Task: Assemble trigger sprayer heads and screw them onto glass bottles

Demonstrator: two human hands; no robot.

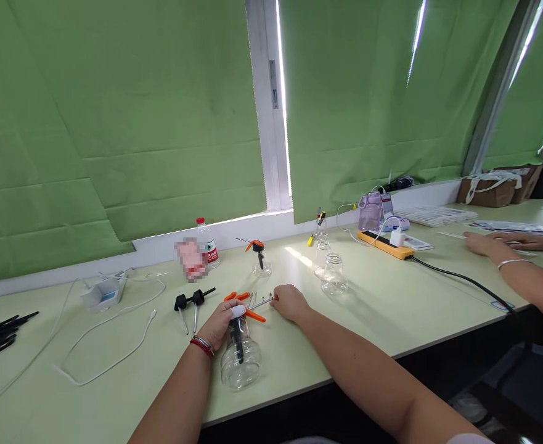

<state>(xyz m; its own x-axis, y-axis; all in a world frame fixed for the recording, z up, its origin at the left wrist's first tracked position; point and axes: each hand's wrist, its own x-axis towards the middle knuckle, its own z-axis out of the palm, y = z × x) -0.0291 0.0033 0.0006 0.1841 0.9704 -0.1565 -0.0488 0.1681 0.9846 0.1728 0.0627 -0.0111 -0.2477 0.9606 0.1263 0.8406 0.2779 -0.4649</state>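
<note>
Near the front edge of the table stands a clear bottle (241,365) with a black part hanging inside it and an orange-handled head (254,316) on top. My left hand (222,324), with a white wrap on one finger, is closed around the bottle's head and neck. To its right, my right hand (289,302) pinches the outer end of a thin metal rod (261,303) at the head. Just behind the head are more orange pieces (236,296). A black fitting with metal legs (195,300) lies left of my left hand.
Behind stands a similar bottle with an orange-and-black head (262,266). Clear jars (334,277) and a yellow-handled tool (311,239) are right of it. White cables (114,377), black parts (3,336), a water bottle (210,246) and an orange power strip (386,244) also lie around. Another person's hands (484,244) are at right.
</note>
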